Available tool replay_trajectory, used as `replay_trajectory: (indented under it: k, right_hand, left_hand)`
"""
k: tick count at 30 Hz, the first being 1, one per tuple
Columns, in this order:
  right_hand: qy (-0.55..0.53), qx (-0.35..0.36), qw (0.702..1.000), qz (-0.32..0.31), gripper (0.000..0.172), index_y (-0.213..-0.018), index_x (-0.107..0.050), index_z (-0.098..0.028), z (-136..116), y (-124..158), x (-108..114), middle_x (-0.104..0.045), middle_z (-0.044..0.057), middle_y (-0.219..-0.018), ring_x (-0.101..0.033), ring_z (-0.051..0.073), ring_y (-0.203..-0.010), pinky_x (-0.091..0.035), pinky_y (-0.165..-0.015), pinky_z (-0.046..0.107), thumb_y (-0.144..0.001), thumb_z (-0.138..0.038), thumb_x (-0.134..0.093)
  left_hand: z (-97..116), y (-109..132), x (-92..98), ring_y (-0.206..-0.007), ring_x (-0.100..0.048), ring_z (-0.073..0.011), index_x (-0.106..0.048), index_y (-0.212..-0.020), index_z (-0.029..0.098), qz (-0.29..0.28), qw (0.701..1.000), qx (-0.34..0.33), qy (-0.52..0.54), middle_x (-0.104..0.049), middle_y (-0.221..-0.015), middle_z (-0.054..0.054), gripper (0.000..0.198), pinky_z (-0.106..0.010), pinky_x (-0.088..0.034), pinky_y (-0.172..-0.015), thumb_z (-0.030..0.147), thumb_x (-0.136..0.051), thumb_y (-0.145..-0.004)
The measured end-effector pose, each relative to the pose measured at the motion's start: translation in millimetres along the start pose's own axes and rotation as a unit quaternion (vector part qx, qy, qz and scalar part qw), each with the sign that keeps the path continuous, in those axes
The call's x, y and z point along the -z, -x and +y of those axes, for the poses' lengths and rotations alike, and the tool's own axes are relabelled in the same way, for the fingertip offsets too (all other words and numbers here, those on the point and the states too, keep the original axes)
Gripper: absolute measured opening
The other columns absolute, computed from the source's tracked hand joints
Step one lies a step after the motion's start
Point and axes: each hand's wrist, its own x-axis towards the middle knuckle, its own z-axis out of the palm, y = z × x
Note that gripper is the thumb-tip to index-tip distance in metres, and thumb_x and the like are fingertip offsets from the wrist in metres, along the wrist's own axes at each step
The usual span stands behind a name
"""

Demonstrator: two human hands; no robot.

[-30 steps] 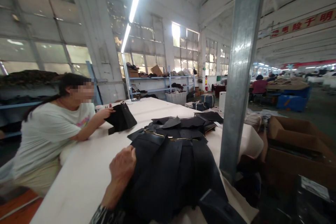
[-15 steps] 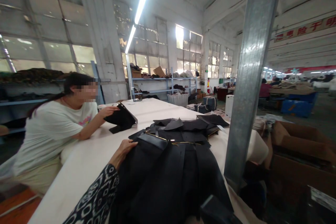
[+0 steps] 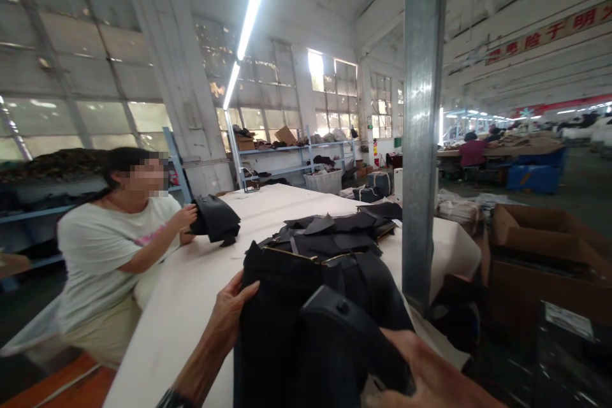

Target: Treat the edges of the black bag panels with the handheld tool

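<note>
Left hand [image 3: 229, 312] grips black bag [image 3: 306, 319], gold zipper; right hand [image 3: 430, 376] beneath.

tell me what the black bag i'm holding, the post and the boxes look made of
The black bag is probably leather or faux leather: smooth, dull sheen, gold zip edge. The post looks like galvanised steel: streaky grey shine. The boxes are brown cardboard: matte, folded flaps.

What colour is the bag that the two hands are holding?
The bag is black, with a thin gold zip near its top; head view.
</note>
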Motion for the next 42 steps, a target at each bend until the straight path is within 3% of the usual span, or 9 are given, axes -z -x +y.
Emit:
replay_trajectory:
  k: [3, 5, 9, 14, 18, 23, 31, 36, 42]
  right_hand:
    - [-0.073, -0.012, 0.995, -0.068, 0.065, -0.131, -0.044, -0.017, -24, -12, -4, -0.056, 0.012, -0.116, -0.063, 0.021, -0.084, -0.053, -0.067, 0.025, -0.076, -0.044, -0.065]
    - [-0.109, 0.001, 0.990, -0.091, 0.058, -0.125, -0.045, -0.015, -37, -20, -10, -0.060, 0.008, -0.095, -0.060, 0.014, -0.062, -0.047, -0.050, 0.019, -0.077, -0.042, -0.064]
    - [-0.150, 0.073, 0.979, -0.119, 0.039, -0.108, -0.053, -0.011, -53, -32, -22, -0.053, -0.001, -0.060, -0.052, 0.010, -0.049, -0.040, -0.041, 0.015, -0.078, -0.034, -0.062]
    - [-0.154, 0.101, 0.976, -0.114, 0.030, -0.099, -0.057, -0.010, -57, -39, -28, -0.053, 0.000, -0.058, -0.053, 0.012, -0.047, -0.040, -0.039, 0.016, -0.078, -0.031, -0.061]
    - [-0.172, 0.115, 0.975, -0.087, 0.028, -0.096, -0.056, -0.011, -55, -51, -24, -0.052, -0.001, -0.055, -0.051, 0.011, -0.045, -0.041, -0.039, 0.017, -0.080, -0.034, -0.061]
    - [-0.179, 0.161, 0.970, -0.023, 0.024, -0.084, -0.052, -0.013, -53, -64, -6, -0.053, -0.001, -0.057, -0.053, 0.011, -0.045, -0.043, -0.040, 0.018, -0.083, -0.036, -0.059]
    - [-0.161, 0.096, 0.976, -0.113, 0.027, -0.094, -0.055, -0.012, -52, -47, -20, -0.053, -0.001, -0.057, -0.052, 0.010, -0.047, -0.041, -0.041, 0.016, -0.080, -0.034, -0.061]
    - [-0.144, 0.127, 0.978, -0.077, 0.028, -0.096, -0.055, -0.011, -57, -61, -26, -0.052, -0.001, -0.055, -0.052, 0.012, -0.046, -0.041, -0.039, 0.017, -0.080, -0.033, -0.060]
    - [-0.152, 0.146, 0.977, 0.010, 0.028, -0.082, -0.050, -0.011, -44, -73, 2, -0.054, 0.000, -0.059, -0.054, 0.012, -0.046, -0.044, -0.041, 0.019, -0.083, -0.038, -0.058]
  left_hand:
    - [-1, 22, -2.7, -0.092, -0.063, -0.0239, -0.048, -0.126, 0.017, -0.029, 0.999, -0.019, -0.009, -0.064, -0.111, -0.008, 0.079, -0.027, -0.054, -0.072, 0.031, -0.082, -0.056]
    - [-3, 32, -3.4, -0.095, -0.062, -0.0245, -0.049, -0.125, 0.016, -0.051, 0.998, -0.033, -0.014, -0.062, -0.114, -0.009, 0.075, -0.027, -0.053, -0.073, 0.030, -0.080, -0.059]
    - [-9, 43, -1.8, -0.097, -0.060, -0.0218, -0.054, -0.119, 0.016, -0.075, 0.993, -0.071, -0.049, -0.063, -0.111, -0.006, 0.061, -0.025, -0.049, -0.075, 0.027, -0.077, -0.063]
    - [-16, 49, -4.4, -0.095, -0.058, -0.0200, -0.060, -0.108, 0.015, -0.120, 0.980, -0.119, -0.106, -0.063, -0.109, -0.006, 0.045, -0.026, -0.046, -0.081, 0.034, -0.073, -0.069]
    - [-19, 58, -15.7, -0.101, -0.058, -0.0214, -0.060, -0.110, 0.016, -0.108, 0.989, -0.075, -0.065, -0.063, -0.110, -0.005, 0.051, -0.026, -0.046, -0.087, 0.037, -0.076, -0.066]
    - [-22, 63, -19.9, -0.091, -0.062, -0.0243, -0.051, -0.122, 0.015, -0.076, 0.997, -0.011, -0.004, -0.065, -0.105, -0.008, 0.067, -0.030, -0.052, -0.075, 0.036, -0.077, -0.064]
    - [-20, 61, -16.3, -0.094, -0.061, -0.0221, -0.055, -0.115, 0.013, -0.069, 0.997, -0.030, -0.013, -0.065, -0.108, -0.007, 0.062, -0.025, -0.051, -0.077, 0.035, -0.079, -0.061]
    - [-26, 67, -14.1, -0.088, -0.063, -0.0243, -0.056, -0.115, 0.014, -0.089, 0.996, -0.005, -0.028, -0.067, -0.100, -0.006, 0.063, -0.028, -0.051, -0.071, 0.039, -0.078, -0.062]
    - [-25, 47, 11.2, -0.075, -0.063, -0.0249, -0.054, -0.110, 0.018, 0.030, 0.998, 0.034, -0.033, -0.067, -0.088, -0.005, 0.063, -0.034, -0.052, -0.067, 0.039, -0.078, -0.056]
